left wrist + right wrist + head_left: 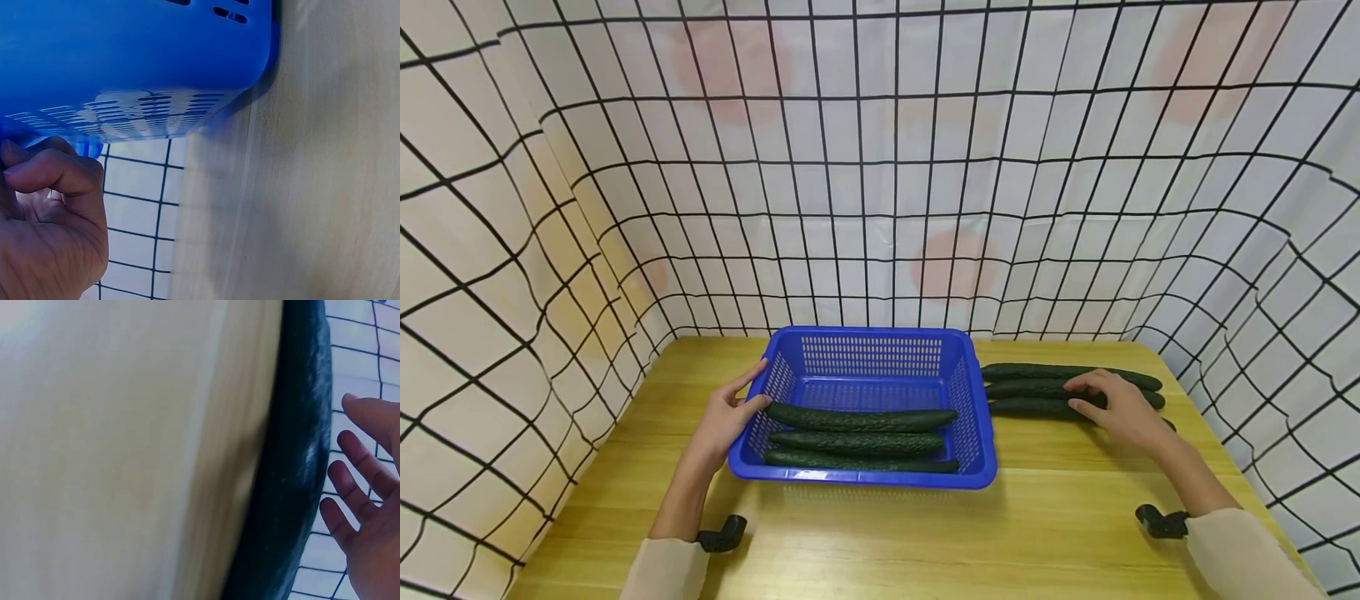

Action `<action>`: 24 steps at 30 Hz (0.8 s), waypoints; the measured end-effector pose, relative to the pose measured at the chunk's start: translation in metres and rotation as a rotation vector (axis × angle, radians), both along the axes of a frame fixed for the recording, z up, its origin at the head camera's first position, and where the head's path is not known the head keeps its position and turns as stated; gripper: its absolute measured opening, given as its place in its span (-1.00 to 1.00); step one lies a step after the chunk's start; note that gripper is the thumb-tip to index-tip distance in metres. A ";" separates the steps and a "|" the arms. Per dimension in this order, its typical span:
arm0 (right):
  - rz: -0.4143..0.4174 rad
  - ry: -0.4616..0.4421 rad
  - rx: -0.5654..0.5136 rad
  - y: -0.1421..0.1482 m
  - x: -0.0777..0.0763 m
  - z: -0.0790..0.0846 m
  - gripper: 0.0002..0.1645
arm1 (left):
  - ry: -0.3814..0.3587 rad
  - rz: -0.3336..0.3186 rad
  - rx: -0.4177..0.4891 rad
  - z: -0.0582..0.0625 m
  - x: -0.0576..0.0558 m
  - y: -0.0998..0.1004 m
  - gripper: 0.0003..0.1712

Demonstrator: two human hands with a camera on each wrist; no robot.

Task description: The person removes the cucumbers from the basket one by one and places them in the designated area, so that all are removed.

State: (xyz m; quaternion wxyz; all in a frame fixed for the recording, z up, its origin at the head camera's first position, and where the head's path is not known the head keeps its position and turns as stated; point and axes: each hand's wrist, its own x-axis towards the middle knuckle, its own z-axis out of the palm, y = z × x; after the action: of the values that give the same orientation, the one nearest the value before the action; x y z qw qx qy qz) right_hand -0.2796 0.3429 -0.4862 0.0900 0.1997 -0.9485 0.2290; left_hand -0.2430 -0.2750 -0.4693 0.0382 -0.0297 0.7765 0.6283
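Observation:
A blue plastic basket [865,477] with slotted walls stands on the table, and three dark green cucumbers [859,442] lie side by side in its front half. My left hand [724,423] grips the basket's left rim; in the left wrist view, its curled fingers [69,172] are at the edge. Three more cucumbers [1022,407] lie in a row on the table right of the basket. Over their right part is my right hand [1118,410], fingers spread and holding nothing. The right wrist view shows the nearest cucumber [290,450] beside the fingertips [337,515].
A pale wooden table [880,542] carries everything. Black grid netting [895,162] over white sheeting encloses its back and both sides. Dark wrist devices sit at both cuffs, the left one [722,534] and the right one [1161,522].

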 end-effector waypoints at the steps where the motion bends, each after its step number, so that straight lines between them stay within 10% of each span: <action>1: 0.001 -0.006 -0.007 -0.003 0.000 0.002 -0.66 | 0.002 -0.002 -0.001 0.000 0.000 0.000 -0.27; 24: 0.118 -0.032 -0.152 -0.096 -0.012 0.045 -0.58 | 0.022 -0.030 0.025 0.001 0.001 -0.001 -0.27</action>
State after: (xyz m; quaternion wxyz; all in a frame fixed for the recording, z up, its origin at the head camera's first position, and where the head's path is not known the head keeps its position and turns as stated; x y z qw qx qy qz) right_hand -0.2920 0.2468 -0.4412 0.0761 0.2442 -0.9162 0.3085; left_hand -0.2419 -0.2763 -0.4686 0.0395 -0.0110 0.7692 0.6376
